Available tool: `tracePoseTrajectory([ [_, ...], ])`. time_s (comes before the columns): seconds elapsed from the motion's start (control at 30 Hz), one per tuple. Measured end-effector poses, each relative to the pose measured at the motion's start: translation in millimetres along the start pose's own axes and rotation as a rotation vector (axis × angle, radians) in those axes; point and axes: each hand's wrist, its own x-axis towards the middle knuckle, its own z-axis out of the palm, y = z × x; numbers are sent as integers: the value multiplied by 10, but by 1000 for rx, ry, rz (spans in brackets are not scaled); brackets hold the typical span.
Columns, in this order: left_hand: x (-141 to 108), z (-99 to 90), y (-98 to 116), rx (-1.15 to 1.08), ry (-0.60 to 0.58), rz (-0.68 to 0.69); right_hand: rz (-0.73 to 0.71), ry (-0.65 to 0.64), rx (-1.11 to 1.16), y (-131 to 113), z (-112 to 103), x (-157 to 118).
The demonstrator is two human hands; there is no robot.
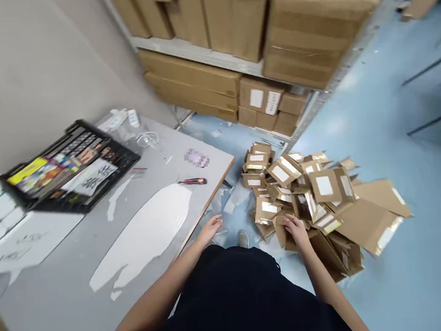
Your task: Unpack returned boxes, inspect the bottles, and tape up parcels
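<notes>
- Right hand (296,228) reaching down to the pile, fingers bent at an open cardboard box (280,231); gripping or merely touching, can't tell!
- Left hand (210,229) free, loosely open, just beside the desk (70,268) edge.
- Heaped cartons (324,185) crowd round that box on the blue floor (433,192).
- On the desk, a utility knife (194,181) beside a white sheet (144,230).
- Farther out, a loaded shelving rack (210,57).

We seem to be in a packing storeroom: cartons (316,28) on far shelving (202,56), worktable (54,306) left, heaped boxes (325,185) right.
</notes>
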Motion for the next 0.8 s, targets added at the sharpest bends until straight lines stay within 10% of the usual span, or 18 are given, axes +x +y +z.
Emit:
tracePoseTrajectory([
  [0.2,-411,-833,-557,-283,258,3,-62,-366,-181,-431,1253,42],
  [0.47,-1168,-1715,-1480,-482,593,-20,-225,-823,-425,-609,3142,-615],
  [0.63,-1653,-1844,-1965,-617,790,-38,-358,-1171,-583,-540,3920,-1138],
  [0.8,-1973,-1590,-2285,-823,986,-106,-396,-1439,-733,-449,4273,-1467],
])
